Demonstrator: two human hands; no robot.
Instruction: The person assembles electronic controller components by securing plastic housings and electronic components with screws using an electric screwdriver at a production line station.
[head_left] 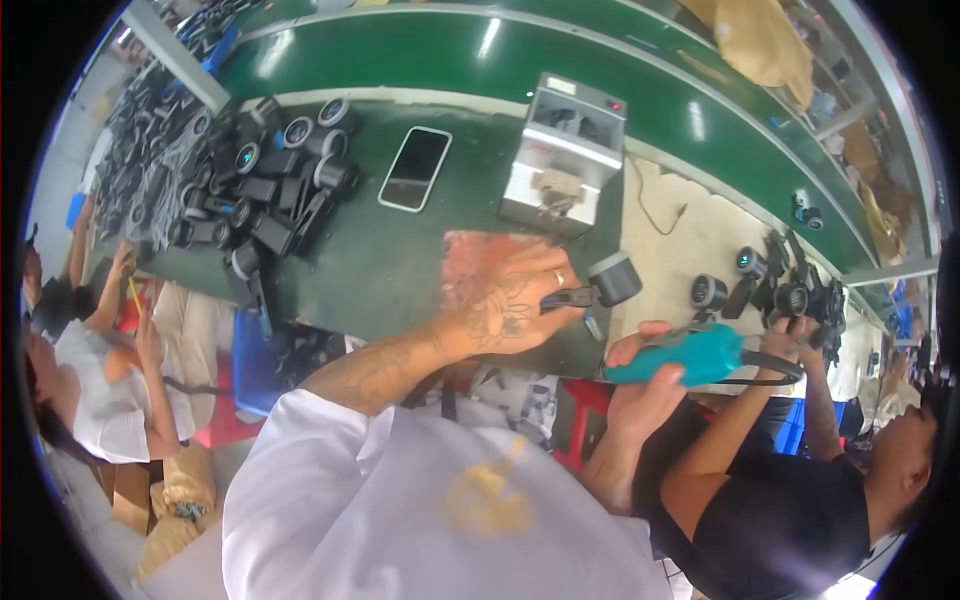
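My left hand [515, 305], a ring on one finger, is closed on a black device with a thick round head [614, 279]. It holds this part over the front of the green work table, at the edge of a worn red patch [465, 262]. My right hand [645, 395] grips a teal corded power tool [695, 357], just in front of the table edge and to the right of the device. A black cable [778, 366] loops from the tool's right end. The tool's working tip cannot be made out clearly.
Black devices [265, 190] lie heaped at the left. A phone [415, 168] and a grey-white box-shaped machine [565, 150] stand at the back, before a green conveyor [400, 50]. On the right, a co-worker in black [790, 510] handles more devices [780, 280]. Others sit at left.
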